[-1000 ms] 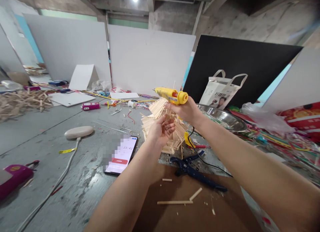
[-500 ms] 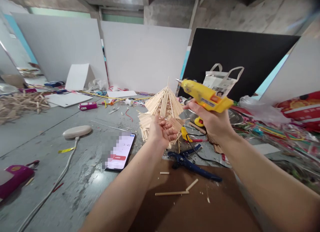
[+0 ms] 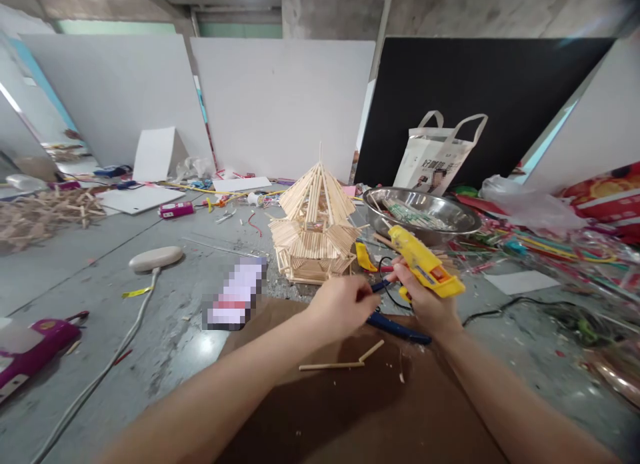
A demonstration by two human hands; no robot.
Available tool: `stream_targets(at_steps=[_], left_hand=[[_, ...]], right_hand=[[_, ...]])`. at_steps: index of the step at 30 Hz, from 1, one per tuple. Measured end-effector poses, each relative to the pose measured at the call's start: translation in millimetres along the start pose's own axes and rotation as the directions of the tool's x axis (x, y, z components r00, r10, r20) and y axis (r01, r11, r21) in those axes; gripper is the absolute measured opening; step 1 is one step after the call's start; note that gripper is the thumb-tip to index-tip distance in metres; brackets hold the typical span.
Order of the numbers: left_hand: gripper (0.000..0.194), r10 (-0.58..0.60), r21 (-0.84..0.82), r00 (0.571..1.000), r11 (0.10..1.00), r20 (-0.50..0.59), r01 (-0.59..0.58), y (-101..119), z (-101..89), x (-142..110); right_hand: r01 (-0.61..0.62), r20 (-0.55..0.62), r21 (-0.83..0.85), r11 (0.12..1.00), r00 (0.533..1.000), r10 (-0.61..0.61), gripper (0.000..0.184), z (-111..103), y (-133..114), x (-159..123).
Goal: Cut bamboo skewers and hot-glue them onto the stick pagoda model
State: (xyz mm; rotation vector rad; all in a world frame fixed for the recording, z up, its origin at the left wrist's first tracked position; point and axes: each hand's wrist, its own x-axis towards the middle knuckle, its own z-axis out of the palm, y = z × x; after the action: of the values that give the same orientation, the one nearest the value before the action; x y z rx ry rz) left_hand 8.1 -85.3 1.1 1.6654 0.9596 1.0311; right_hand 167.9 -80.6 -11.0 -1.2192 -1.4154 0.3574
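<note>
My right hand (image 3: 433, 311) is wrapped round a yellow hot glue gun (image 3: 425, 261), its nozzle pointing up and left. My left hand (image 3: 345, 303) is closed with fingers curled, above the brown board and beside a blue-handled cutter (image 3: 400, 329), part of which it hides. Whatever its fingertips may hold does not show. Just beyond it stands a small pavilion model (image 3: 317, 214) of pale wooden sticks, with a pointed roof over a lower tier. A long stick (image 3: 333, 367) and a shorter stick (image 3: 371, 351) lie on the brown board (image 3: 310, 417).
Left of the model lies a phone (image 3: 236, 294). A white oval device (image 3: 156, 258) with a cable and a purple glue gun (image 3: 37, 347) are farther left. A steel bowl (image 3: 465, 217) with sticks stands behind the right hand, before a white bag (image 3: 435, 157). Loose sticks (image 3: 50, 214) pile up at far left.
My left hand has left the model's front, moving down and toward me, its fingers now curled. The glue gun has come down, away from the roof. A short stick on the board no longer shows.
</note>
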Motion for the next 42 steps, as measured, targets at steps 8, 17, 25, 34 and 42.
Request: stream_targets(at_steps=[8,17,25,34,42], left_hand=[[0.018,-0.091,0.388,0.986,0.921,0.141,0.030,-34,31.5,-37],[0.009,-0.040,0.461,0.993,0.887,0.107,-0.014,-40,29.8,-38],[0.012,-0.039,-0.177,0.979,0.984,-0.202,0.003,-17,-22.6,4],[0.015,-0.221,-0.517,0.853,0.853,-0.473,-0.066,-13,-67.4,42],[0.019,-0.216,-0.383,0.802,0.924,-0.557,-0.017,-16,-62.5,56]], right_hand=[[-0.060,0.013,0.029,0.998,0.998,0.060,0.020,3,14,-8],[-0.105,-0.015,-0.011,0.994,0.994,0.104,0.020,3,29,-12],[-0.164,-0.090,0.053,0.985,0.982,0.168,0.019,5,47,-14],[-0.097,-0.083,0.021,0.995,0.992,0.099,0.023,8,54,-12],[-0.118,-0.054,0.019,0.993,0.991,0.119,0.022,10,56,-14]])
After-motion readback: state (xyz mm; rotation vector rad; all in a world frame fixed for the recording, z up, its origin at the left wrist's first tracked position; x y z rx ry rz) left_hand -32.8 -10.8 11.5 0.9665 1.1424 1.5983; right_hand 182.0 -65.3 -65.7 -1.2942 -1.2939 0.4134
